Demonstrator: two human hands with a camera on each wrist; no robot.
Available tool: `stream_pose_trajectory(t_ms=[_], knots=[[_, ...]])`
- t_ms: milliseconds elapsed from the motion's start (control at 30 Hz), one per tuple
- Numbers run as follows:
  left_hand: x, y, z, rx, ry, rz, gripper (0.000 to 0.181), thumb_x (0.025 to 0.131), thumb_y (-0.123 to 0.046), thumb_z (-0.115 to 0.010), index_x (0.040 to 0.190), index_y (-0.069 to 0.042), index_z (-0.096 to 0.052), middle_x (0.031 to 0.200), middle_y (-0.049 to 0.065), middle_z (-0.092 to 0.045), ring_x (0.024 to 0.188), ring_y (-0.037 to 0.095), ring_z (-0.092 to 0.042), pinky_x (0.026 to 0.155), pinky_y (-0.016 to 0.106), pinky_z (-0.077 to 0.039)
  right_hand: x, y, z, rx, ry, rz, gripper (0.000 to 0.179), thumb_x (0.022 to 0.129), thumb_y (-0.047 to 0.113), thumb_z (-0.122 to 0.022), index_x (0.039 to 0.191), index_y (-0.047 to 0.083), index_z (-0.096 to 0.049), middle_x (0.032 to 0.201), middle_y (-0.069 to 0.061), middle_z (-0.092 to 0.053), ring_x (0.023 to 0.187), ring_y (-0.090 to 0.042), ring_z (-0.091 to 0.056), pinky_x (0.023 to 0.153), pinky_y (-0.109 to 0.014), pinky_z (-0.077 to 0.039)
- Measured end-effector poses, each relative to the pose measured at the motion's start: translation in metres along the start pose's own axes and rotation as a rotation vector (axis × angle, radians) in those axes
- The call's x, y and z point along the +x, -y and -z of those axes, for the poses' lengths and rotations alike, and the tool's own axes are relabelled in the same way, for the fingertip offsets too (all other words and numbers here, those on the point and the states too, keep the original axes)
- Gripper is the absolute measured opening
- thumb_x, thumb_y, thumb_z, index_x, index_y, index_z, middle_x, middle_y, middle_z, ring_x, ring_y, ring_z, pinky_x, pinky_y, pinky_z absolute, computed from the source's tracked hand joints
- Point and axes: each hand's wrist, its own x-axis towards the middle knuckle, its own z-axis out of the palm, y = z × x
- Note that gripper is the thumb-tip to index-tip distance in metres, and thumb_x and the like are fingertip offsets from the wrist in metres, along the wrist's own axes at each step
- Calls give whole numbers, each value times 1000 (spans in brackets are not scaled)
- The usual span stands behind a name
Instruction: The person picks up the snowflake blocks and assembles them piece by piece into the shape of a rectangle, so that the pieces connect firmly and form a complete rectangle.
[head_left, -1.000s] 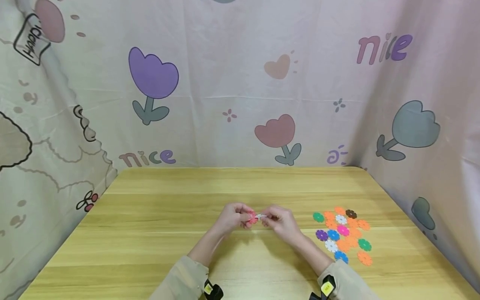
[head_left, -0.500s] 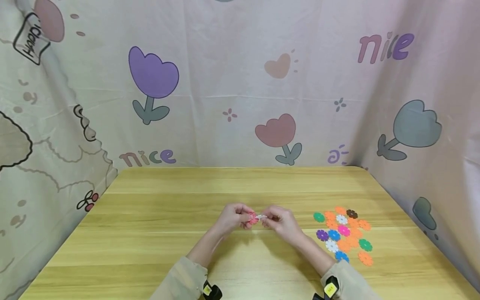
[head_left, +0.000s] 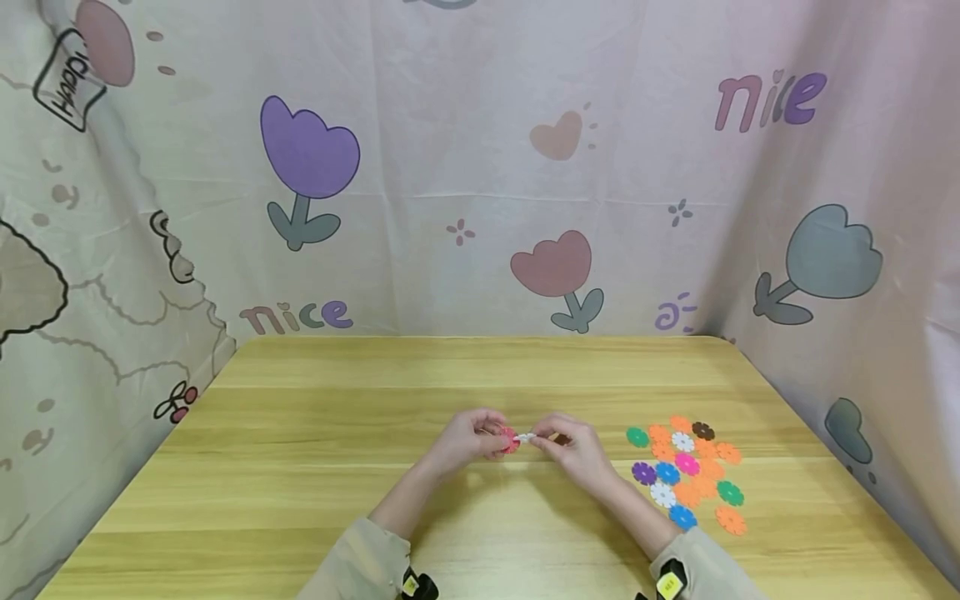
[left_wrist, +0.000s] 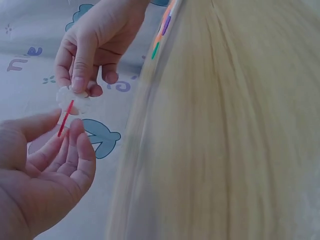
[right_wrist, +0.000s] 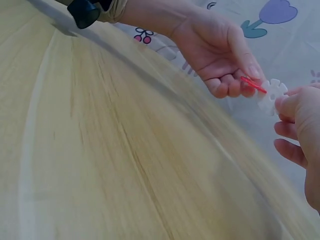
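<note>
Over the middle of the table, my left hand (head_left: pixel 467 439) pinches a red notched plastic disc (head_left: pixel 512 442) by its edge. My right hand (head_left: pixel 576 452) holds a white notched disc (head_left: pixel 524 437) between thumb and fingers. The two discs meet crosswise; the left wrist view shows the red disc (left_wrist: pixel 65 121) edge-on against the face of the white disc (left_wrist: pixel 64 97). From the right wrist view, the white disc (right_wrist: pixel 273 91) appears flat with its notches visible. Fingertips cover part of both discs, so how deep the notches interlock is hard to tell.
To the right on the wooden table (head_left: pixel 300 467) lies a loose spread of several notched discs, among them an orange disc (head_left: pixel 731 521), a purple disc (head_left: pixel 643 473), a green disc (head_left: pixel 731 492) and a brown disc (head_left: pixel 702 431). A printed curtain (head_left: pixel 435 167) hangs behind the table.
My right hand has shifted slightly right and turned a little, so more of the white disc shows. The red disc is also more visible beyond my left fingers. The spread of discs stays put.
</note>
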Motion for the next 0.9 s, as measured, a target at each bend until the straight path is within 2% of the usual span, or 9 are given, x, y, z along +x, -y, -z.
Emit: stream_pose_trajectory(t_ms=[133, 200, 300, 433, 600, 767, 900], knots=[[0, 1, -1, 99, 23, -73, 45, 80, -1, -67, 117, 16, -49, 97, 14, -60, 78, 16, -60, 69, 33, -53, 1, 2, 0, -4, 4, -43, 9, 78, -2, -70, 84, 5, -69, 79, -7, -65, 67, -8, -56, 57, -25, -51], [-1, 2, -3, 147, 28, -107, 45, 79, 0, -69, 117, 15, -50, 95, 14, -60, 76, 14, -58, 66, 27, -52, 2, 4, 0, -11, 9, -57, 10, 78, -3, -69, 85, 3, -68, 79, -9, -65, 67, -9, -57, 58, -26, -51], [-2, 1, -5, 210, 19, -126, 40, 78, 0, -70, 113, 11, -56, 86, 9, -61, 70, 11, -55, 60, 21, -48, 3, 10, -2, -17, 15, -64, 10, 78, -6, -68, 85, 0, -68, 79, -12, -65, 68, -12, -57, 58, -27, -51], [-4, 0, -8, 271, -8, -125, 33, 77, -1, -71, 108, 5, -62, 78, 3, -60, 63, 9, -50, 54, 18, -43, 4, 27, -1, -22, 21, -47, 10, 76, -10, -67, 84, -4, -66, 76, -13, -64, 66, -14, -57, 57, -28, -51], [-4, 0, -8, 334, -56, -123, 33, 77, -3, -72, 108, 4, -64, 77, 5, -62, 61, 9, -49, 52, 18, -42, 5, 40, 1, -18, 25, -59, 9, 77, -10, -67, 84, -5, -66, 75, -12, -63, 66, -15, -57, 57, -28, -51], [-4, -1, -6, 342, -76, -99, 32, 78, -5, -72, 108, 3, -66, 79, 5, -64, 62, 8, -51, 53, 19, -43, 4, 41, 4, 23, 33, -127, 9, 79, -6, -66, 88, -5, -66, 78, -12, -64, 68, -12, -56, 59, -26, -50], [-5, -2, -3, 344, -82, -83, 35, 78, -7, -72, 110, 4, -65, 83, 5, -66, 65, 9, -53, 55, 21, -44, 2, 40, 12, 49, 54, -208, 11, 82, -5, -65, 93, -7, -65, 81, -16, -65, 71, -14, -58, 62, -23, -49]])
